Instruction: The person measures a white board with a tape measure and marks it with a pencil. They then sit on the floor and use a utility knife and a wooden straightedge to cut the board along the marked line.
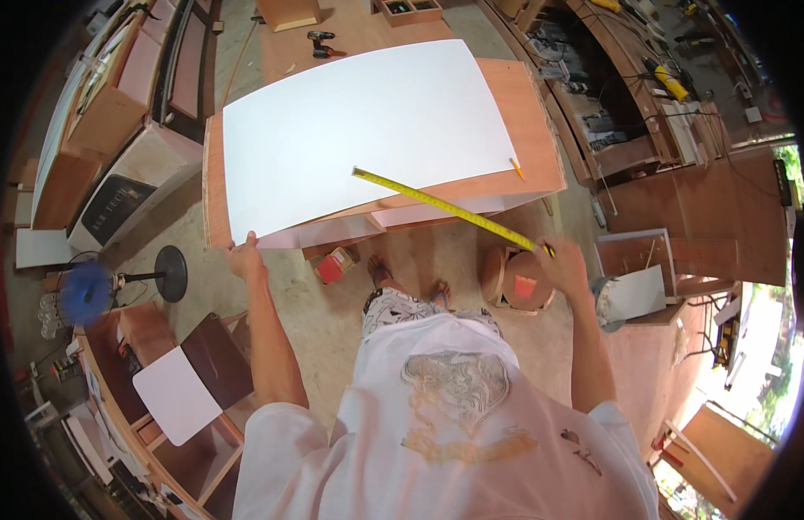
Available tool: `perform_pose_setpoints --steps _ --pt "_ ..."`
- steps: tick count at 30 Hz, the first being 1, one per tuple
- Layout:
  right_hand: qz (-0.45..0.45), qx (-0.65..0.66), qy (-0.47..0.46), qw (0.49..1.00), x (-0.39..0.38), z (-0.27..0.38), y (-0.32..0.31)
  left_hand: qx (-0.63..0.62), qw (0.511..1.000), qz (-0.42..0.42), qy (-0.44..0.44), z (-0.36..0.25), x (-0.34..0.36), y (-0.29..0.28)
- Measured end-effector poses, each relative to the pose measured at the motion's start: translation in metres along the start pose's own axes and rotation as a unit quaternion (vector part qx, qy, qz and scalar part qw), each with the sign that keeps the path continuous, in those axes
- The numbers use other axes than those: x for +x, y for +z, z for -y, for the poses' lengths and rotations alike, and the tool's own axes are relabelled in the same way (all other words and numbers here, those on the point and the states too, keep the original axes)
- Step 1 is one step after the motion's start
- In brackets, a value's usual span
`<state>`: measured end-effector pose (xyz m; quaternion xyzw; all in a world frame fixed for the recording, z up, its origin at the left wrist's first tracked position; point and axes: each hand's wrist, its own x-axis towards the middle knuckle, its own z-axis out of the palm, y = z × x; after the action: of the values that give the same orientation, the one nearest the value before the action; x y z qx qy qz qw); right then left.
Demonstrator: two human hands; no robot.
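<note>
One fan (86, 293), its blades blurred, stands left of a wooden shelf unit (222, 475) whose compartments are shadowed; a flat white panel (177, 396) lies across them. The left hand (244, 256) clasps the near left corner of a smooth white sheet (359, 121), thumb on top, fingertips hidden. The sheet lies on an open-fronted wooden cabinet (536, 113). Beyond, a tray (417, 15), cut off, holds unclear dark things. A thin yellow tape (454, 210) reaches over the sheet from the right hand (562, 264), closed round its mostly hidden case.
</note>
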<state>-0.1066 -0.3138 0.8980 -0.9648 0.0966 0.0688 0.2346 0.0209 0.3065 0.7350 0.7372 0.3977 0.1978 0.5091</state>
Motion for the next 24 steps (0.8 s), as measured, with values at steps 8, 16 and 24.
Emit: perform_pose_setpoints --steps 8,16,24 --pt "0.098 -0.037 -0.056 0.993 0.133 0.048 0.044 0.005 0.994 0.105 -0.017 0.006 0.046 -0.013" --pt "0.186 -0.073 -0.063 0.978 0.174 0.064 0.096 0.325 0.925 0.107 0.164 -0.020 0.056 -0.042" --pt "0.265 -0.094 -0.139 0.949 0.197 0.191 0.131 0.131 0.934 0.307 0.128 -0.045 0.035 -0.040"
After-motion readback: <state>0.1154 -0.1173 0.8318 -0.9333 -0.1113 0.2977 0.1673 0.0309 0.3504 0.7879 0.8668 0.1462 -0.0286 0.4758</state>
